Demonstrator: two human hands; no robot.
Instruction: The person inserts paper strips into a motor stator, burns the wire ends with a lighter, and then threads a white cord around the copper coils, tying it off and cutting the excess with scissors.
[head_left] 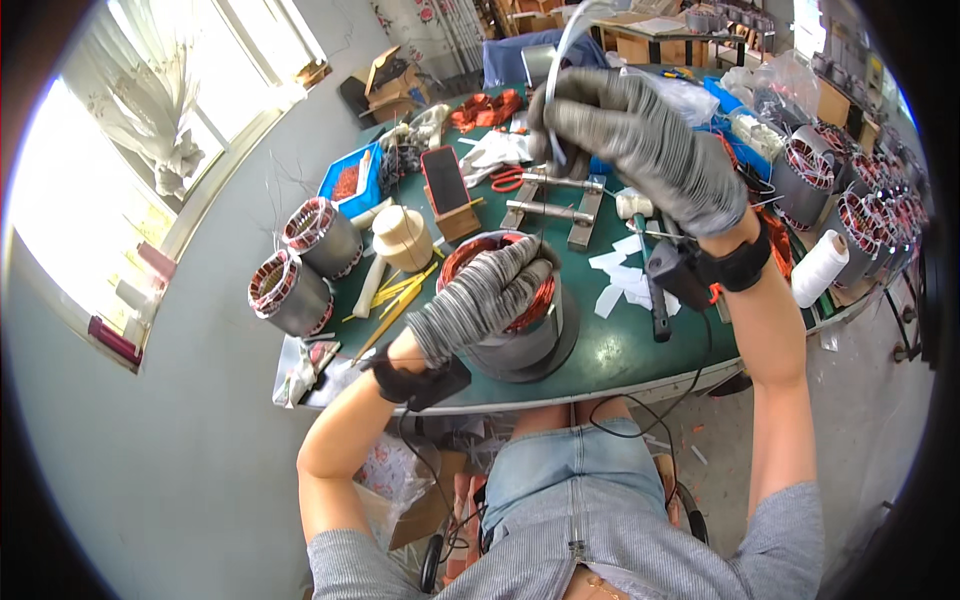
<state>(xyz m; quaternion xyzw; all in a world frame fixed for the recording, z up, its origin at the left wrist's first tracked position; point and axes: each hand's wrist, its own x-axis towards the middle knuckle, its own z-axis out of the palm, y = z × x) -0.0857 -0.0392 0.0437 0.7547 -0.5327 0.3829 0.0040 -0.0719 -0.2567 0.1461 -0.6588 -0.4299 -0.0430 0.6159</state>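
On the green table in front of me stands a grey motor stator (520, 358) with copper windings (537, 308) inside its rim. My left hand (487, 297), in a grey striped glove, lies over the top of the stator. Its fingers are closed on the copper windings, and the fingertips are partly hidden. Raised above the far side of the table, my right hand (640, 140) wears the same kind of glove. Between its fingers is a thin, curved white strip (562, 62), which rises past the hand toward the upper edge.
Two wound stators (292, 296) stand at left, near a cream twine spool (402, 238), a blue bin (351, 185) and a propped phone (444, 180). A metal fixture (551, 207), red-handled scissors (507, 179) and white paper pieces (625, 270) lie beyond. More stators (803, 185) crowd the right.
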